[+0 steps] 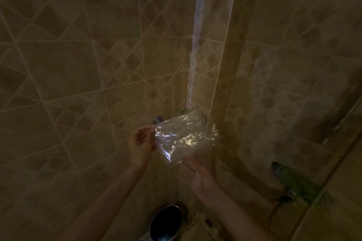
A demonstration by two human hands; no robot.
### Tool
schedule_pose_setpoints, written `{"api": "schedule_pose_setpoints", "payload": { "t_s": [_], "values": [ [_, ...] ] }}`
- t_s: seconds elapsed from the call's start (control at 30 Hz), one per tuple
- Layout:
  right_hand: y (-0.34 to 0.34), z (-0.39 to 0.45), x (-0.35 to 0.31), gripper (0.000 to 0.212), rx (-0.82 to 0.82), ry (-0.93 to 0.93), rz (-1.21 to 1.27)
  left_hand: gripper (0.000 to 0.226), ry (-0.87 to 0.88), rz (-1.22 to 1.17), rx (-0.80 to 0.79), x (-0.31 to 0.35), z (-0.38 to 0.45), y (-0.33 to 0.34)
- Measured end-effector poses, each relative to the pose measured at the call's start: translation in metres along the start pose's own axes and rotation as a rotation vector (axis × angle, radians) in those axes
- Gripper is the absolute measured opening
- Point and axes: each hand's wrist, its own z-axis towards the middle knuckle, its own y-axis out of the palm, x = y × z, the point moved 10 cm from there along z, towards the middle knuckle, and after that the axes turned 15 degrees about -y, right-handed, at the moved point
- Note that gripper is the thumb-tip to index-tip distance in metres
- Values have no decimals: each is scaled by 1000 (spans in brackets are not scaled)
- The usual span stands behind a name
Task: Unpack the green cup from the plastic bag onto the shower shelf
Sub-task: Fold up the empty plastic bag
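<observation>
Dim tiled shower corner. Left hand [141, 146] pinches one edge of a crinkled clear plastic bag [186, 136]; right hand [197, 172] is spread open beneath it. No green cup is discernible. Best to shake gently, palm ready underneath.

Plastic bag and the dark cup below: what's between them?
Head view: only the right hand below the plastic bag; bare tiled corner down to the cup.
</observation>
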Motion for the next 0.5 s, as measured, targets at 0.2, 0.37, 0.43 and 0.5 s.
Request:
{"api": "schedule_pose_setpoints", "payload": {
  "t_s": [0.2, 0.37, 0.43, 0.5],
  "values": [
    [18, 6, 18, 54, -24, -72, -187, 12, -36, -2, 52, -27, -9, -6],
    [-15, 3, 14, 64, 84, -132, -237, 23, -214, -14, -47, -61, -10, -29],
    [-24, -1, 17, 59, 90, -131, -269, 22, -314, 3, -99, -84, -13, -37],
    [-31, -4, 26, 54, 98, -104, -282, 18, -411, 19, -121, -111, -19, -44]
  ]
}}
